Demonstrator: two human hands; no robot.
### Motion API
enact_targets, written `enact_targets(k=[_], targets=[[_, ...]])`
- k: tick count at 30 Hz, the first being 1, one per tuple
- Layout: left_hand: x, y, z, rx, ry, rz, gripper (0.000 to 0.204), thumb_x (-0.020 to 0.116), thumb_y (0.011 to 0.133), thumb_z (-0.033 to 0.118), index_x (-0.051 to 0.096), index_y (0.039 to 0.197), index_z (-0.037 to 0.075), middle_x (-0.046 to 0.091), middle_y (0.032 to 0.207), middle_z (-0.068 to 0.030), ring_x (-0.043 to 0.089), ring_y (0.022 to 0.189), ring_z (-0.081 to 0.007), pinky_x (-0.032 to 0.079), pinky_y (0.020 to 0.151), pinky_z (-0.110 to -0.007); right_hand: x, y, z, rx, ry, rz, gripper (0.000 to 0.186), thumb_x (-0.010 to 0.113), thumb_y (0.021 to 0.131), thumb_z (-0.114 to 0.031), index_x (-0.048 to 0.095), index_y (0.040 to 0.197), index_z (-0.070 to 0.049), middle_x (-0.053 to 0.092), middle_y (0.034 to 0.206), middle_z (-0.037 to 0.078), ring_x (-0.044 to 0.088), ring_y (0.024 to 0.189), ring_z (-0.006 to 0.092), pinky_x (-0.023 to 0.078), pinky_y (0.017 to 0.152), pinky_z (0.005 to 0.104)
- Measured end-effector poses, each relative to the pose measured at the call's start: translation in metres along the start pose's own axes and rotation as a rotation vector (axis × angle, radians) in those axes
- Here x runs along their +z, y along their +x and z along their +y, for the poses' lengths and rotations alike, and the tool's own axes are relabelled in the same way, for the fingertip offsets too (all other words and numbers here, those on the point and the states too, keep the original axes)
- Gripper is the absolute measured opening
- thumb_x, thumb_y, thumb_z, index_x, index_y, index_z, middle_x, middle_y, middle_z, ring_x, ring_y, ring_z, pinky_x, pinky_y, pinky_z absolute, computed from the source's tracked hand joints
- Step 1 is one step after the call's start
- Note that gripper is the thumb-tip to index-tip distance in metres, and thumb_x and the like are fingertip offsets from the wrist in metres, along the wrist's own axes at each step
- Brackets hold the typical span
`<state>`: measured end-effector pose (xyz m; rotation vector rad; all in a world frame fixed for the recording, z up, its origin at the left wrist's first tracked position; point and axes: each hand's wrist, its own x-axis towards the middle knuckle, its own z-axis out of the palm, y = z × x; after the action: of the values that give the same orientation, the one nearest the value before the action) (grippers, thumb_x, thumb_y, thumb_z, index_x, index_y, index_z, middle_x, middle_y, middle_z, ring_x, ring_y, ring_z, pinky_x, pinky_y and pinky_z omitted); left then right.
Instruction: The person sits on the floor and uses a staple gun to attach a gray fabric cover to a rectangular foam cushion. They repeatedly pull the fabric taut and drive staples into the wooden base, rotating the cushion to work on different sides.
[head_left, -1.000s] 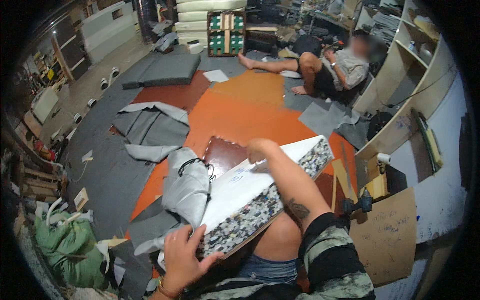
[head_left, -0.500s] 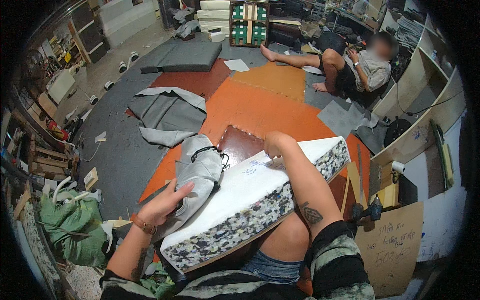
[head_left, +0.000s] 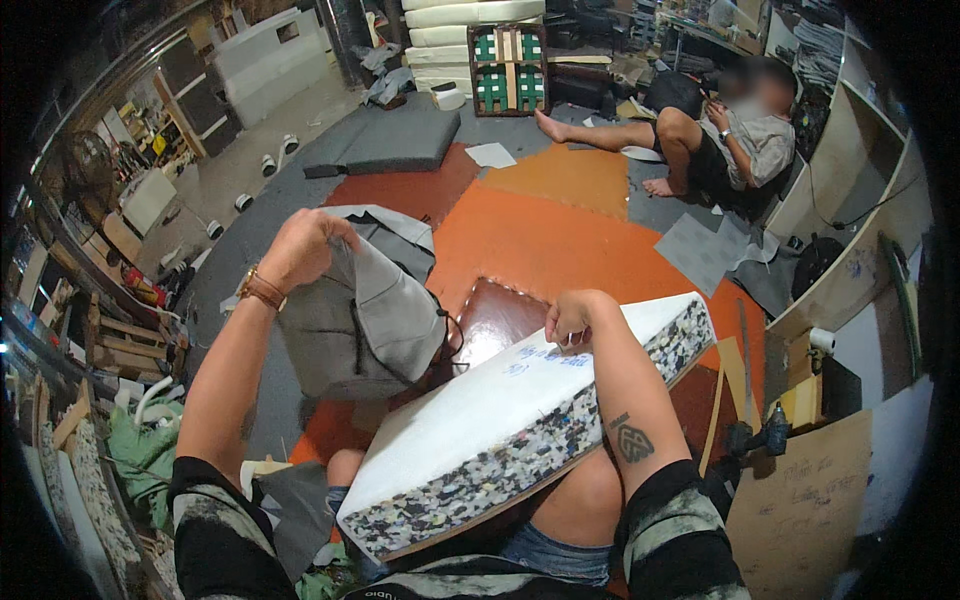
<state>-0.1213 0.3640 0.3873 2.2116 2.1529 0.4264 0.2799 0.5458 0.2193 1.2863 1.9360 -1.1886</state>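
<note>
My left hand (head_left: 310, 240) is raised at the left, its fingers closed on a grey fabric cover (head_left: 370, 330) that hangs down in folds with dark cord-like loops along its right side. A wedge-like cushion block (head_left: 470, 430), white on top with blue handwriting and speckled multicoloured foam along its side, lies across my thighs. My right hand (head_left: 572, 320) is closed at the block's far edge, above the writing; what its fingers hold, if anything, is hidden.
A person (head_left: 750, 140) reclines on the floor at the back right beside white shelving (head_left: 850, 160). Grey pads (head_left: 390, 140) lie on the patchwork orange mat (head_left: 530, 230). Behind them stand foam stacks (head_left: 435, 35) and a webbed frame (head_left: 505, 70). A tool (head_left: 775, 430) stands at my right.
My left hand has come off the foam block, gripped the grey cover and lifted it up and away from me, so it now hangs open. My right hand stays at the block's far edge.
</note>
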Motion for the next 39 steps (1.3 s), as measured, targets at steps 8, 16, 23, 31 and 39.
enact_targets(k=[8,16,23,31,39], targets=[[-0.039,0.018,0.027,-0.006,0.231,-0.001,0.046,0.055,0.070,-0.010,0.082,0.100,0.012,0.076,0.098,-0.0208,0.073,0.096,-0.0405,0.057,0.085,-0.045,0.002,0.014,0.011,-0.115,0.103,0.094,0.012,0.082,0.091,-0.016,0.075,0.100,-0.012,0.072,0.085,0.000,0.064,0.068,0.0146,0.056,0.060,0.0327],[-0.019,0.005,0.040,-0.048,0.233,-0.122,0.063,0.055,0.075,-0.012,0.082,0.123,0.020,0.079,0.109,-0.0174,0.075,0.099,-0.0356,0.059,0.088,-0.044,0.005,0.009,-0.004,-0.151,-0.136,0.224,0.009,0.081,0.084,-0.013,0.078,0.090,-0.007,0.078,0.093,0.010,0.075,0.088,0.0206,0.062,0.076,0.0429],[0.007,-0.007,0.057,0.026,0.071,-0.116,0.064,0.054,0.075,-0.016,0.083,0.120,0.019,0.080,0.113,-0.0138,0.077,0.094,-0.0288,0.059,0.086,-0.041,0.031,0.015,-0.023,-0.271,-0.583,0.693,0.013,0.077,0.081,-0.007,0.080,0.092,-0.003,0.081,0.094,0.014,0.079,0.081,0.0222,0.062,0.073,0.0393],[0.082,-0.096,0.120,-0.211,-0.425,-0.060,0.058,0.055,0.077,-0.009,0.080,0.123,0.014,0.071,0.088,-0.0276,0.073,0.071,-0.0321,0.057,0.072,-0.042,0.001,-0.006,-0.014,-0.189,0.044,0.168,0.010,0.074,0.083,0.002,0.078,0.091,-0.004,0.079,0.086,0.009,0.077,0.075,0.0177,0.063,0.067,0.0342],[0.087,-0.195,0.187,-0.316,-0.429,0.066,0.063,0.058,0.075,-0.008,0.077,0.130,0.016,0.062,0.074,-0.0191,0.061,0.072,-0.0376,0.047,0.069,-0.046,0.001,-0.012,-0.014,-0.207,-0.001,0.199,0.013,0.075,0.085,0.002,0.077,0.098,0.000,0.077,0.086,0.009,0.077,0.076,0.0187,0.064,0.069,0.0341]])
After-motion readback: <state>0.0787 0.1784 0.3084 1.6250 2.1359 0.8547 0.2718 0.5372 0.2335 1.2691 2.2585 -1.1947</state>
